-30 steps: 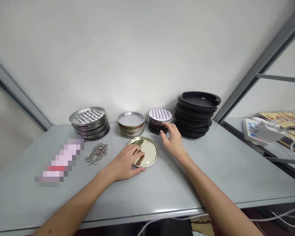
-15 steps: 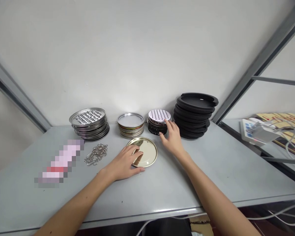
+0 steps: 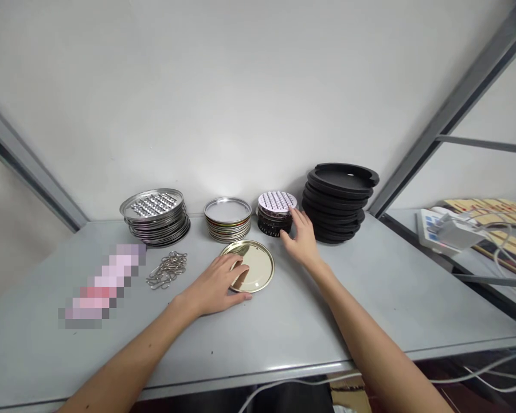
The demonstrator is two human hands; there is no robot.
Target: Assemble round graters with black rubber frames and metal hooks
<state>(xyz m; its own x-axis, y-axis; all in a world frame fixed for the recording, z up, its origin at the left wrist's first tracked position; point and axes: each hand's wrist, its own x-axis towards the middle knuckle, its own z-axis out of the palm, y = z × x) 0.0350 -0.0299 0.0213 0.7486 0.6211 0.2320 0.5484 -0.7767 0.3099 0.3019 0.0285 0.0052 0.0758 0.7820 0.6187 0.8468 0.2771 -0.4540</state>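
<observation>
My left hand (image 3: pixel 219 284) rests at the left edge of a shiny gold round lid (image 3: pixel 260 269), with its fingers spread over the lid and its thumb on the table side. The lid lies flat. My right hand (image 3: pixel 303 241) reaches beside a small stack of round discs (image 3: pixel 273 225), its fingers apart. A white disc with rows of dark studs or holes (image 3: pixel 277 201) tops that stack. My right fingertips are close to the stack's right side; whether they touch it I cannot tell. Behind the gold lid stands a pile of silver-rimmed lids (image 3: pixel 227 210).
A stack of metal grater discs (image 3: pixel 152 205) stands at the left, with wire hooks (image 3: pixel 167 269) before it. Black round trays (image 3: pixel 337 201) are piled at the right. A blurred-out pink item (image 3: pixel 107 287) lies on the grey table (image 3: pixel 167 350). A power strip (image 3: pixel 441 229) sits farther right.
The view has shifted very slightly. Both hands keep almost the same places, the right one still beside the small stack.
</observation>
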